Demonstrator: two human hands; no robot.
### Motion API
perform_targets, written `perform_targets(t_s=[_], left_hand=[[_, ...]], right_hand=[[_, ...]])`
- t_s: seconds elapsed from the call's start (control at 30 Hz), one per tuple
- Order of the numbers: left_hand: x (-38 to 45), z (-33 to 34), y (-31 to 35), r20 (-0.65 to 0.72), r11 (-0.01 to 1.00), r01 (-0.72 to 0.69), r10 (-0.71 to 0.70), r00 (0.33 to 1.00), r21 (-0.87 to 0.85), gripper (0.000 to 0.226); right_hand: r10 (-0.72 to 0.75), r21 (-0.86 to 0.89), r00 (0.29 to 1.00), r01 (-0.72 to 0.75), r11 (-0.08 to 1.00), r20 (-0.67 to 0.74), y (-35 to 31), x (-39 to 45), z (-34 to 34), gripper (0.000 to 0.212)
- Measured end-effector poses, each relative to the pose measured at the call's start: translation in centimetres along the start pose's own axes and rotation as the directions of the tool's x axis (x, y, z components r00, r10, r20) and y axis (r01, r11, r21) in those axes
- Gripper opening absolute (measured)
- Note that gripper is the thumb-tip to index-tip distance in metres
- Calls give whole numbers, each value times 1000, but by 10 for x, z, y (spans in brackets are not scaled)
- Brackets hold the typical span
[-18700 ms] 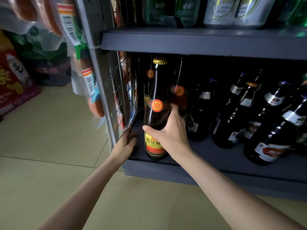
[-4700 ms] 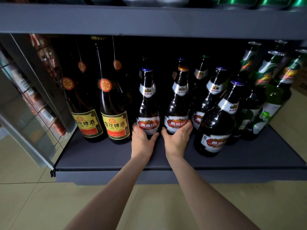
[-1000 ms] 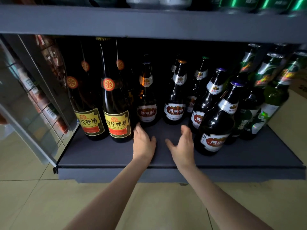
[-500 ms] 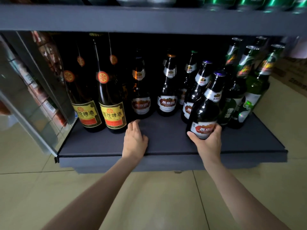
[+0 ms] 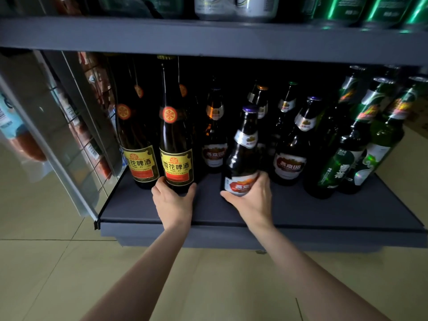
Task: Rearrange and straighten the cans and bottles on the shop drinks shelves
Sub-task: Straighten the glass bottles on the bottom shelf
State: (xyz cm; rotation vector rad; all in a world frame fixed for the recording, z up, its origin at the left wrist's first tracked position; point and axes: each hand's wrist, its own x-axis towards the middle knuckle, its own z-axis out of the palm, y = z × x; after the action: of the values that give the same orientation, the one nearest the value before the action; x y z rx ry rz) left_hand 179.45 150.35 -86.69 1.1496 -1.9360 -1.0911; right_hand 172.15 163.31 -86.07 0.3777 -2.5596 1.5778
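Note:
My right hand [image 5: 251, 200] grips the base of a dark bottle with a red-and-white label and purple cap [image 5: 243, 154], tilted a little, at the front middle of the bottom shelf [image 5: 324, 214]. My left hand [image 5: 173, 202] curls round the foot of a tall brown bottle with a yellow-and-red label [image 5: 176, 144]. A twin tall bottle [image 5: 139, 144] stands to its left. Further red-label bottles [image 5: 290, 156] stand behind and to the right.
Green bottles [image 5: 361, 144] crowd the shelf's right end. A wire mesh side panel [image 5: 76, 126] with hanging snack packs closes the left side. Cans [image 5: 236, 6] sit on the upper shelf. Tiled floor lies below the shelf edge.
My right hand has carried the purple-capped bottle left from the right-hand group to the shelf's front middle. My left hand moved from the bare shelf onto the tall yellow-label bottle's base.

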Motion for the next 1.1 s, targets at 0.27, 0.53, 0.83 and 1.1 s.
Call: perform_targets(t_s=[0.27,0.53,0.83,1.1], left_hand=[[13,9,0,10,993,-12,11,1000,119,81],[16,15,4,-33,981,21,-15,999,195,79],[16,16,3,-30,982,21,-15,999,185,77],[16,15,5,-27,984,28,-24,999,179,78]], right_hand=[[7,-82,998,-1,997,66,-28,4,42,83],[18,-95,987,-3,996,158,-22,3,37,84],[38,-119,990,-22,993,134,-29,2,44,83],[64,-135,991,-47,990,119,-34,1,50,83]])
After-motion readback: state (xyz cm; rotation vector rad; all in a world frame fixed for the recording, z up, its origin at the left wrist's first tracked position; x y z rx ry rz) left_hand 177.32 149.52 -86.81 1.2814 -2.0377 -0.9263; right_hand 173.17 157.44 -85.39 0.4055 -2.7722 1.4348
